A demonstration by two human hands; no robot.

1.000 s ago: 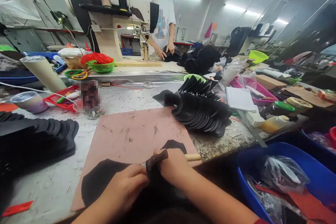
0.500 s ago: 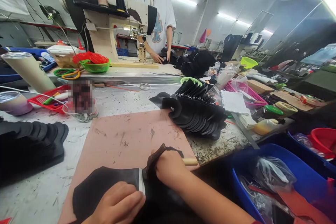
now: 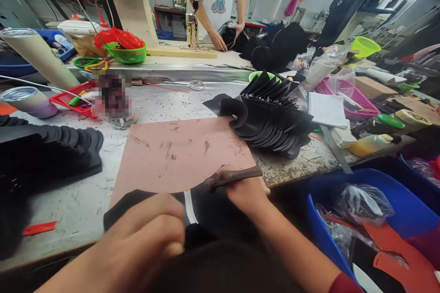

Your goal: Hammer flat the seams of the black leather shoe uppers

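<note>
A black flat piece (image 3: pixel 215 199) with a white strip (image 3: pixel 190 207) across it lies over the near edge of a pink board (image 3: pixel 178 151). My left hand (image 3: pixel 151 224), somewhat blurred, is closed on the near part of the black piece, left of the strip; its fingertips are partly hidden. To the right of the strip, my right hand (image 3: pixel 245 192) is wrapped round a hammer, whose dark head (image 3: pixel 240 175) shows above the black piece. The hammer's handle is mostly hidden by the hand.
Stacks of black pieces stand left (image 3: pixel 68 146) and beyond the board (image 3: pixel 271 123). A sewing machine (image 3: pixel 129 4) is behind, with a person's hands (image 3: pixel 220 39) beside it. Blue bins (image 3: pixel 316 210) sit low at right, near a notebook (image 3: pixel 326 109) and a metal ruler (image 3: pixel 337 149).
The view has tilted down and shifted. My right hand has turned, so the hammer head now shows above it. My left hand is raised closer to the camera.
</note>
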